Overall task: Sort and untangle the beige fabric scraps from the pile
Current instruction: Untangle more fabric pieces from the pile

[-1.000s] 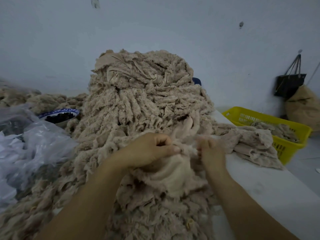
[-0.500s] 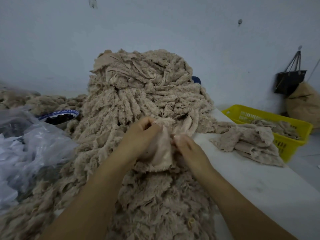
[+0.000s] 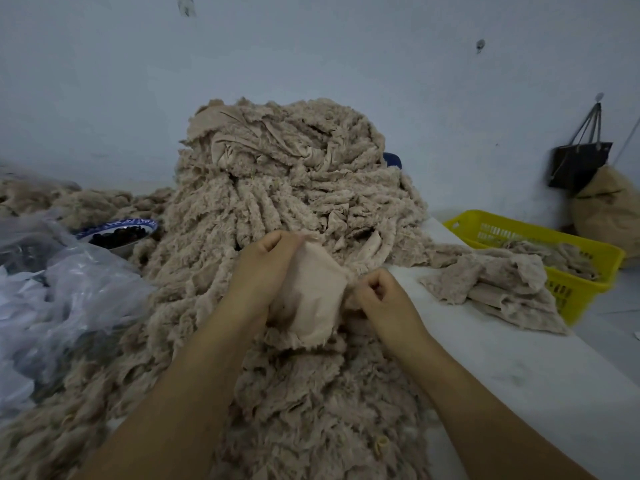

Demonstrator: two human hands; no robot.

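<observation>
A tall pile of beige fuzzy fabric scraps (image 3: 277, 188) fills the middle of the white table and spills toward me. In front of the pile I hold one beige scrap (image 3: 311, 292), its smooth pale side facing me. My left hand (image 3: 266, 268) pinches the scrap's top left edge. On the scrap's right edge my right hand (image 3: 377, 296) is closed, just below and to the right of the left hand. A small stack of separated beige scraps (image 3: 491, 285) lies on the table to the right.
A yellow plastic basket (image 3: 585, 251) holding more scraps stands past the table's right edge. At the left lie crumpled clear plastic bags (image 3: 59, 292) and a blue-rimmed bowl (image 3: 117, 232) of dark pieces. A black bag (image 3: 578, 164) hangs on the wall above a tan sack (image 3: 609, 206).
Both hands have pulled one scrap free of the pile and spread it open, smooth side showing. The right hand shifted left, then back right, stretching the scrap.
</observation>
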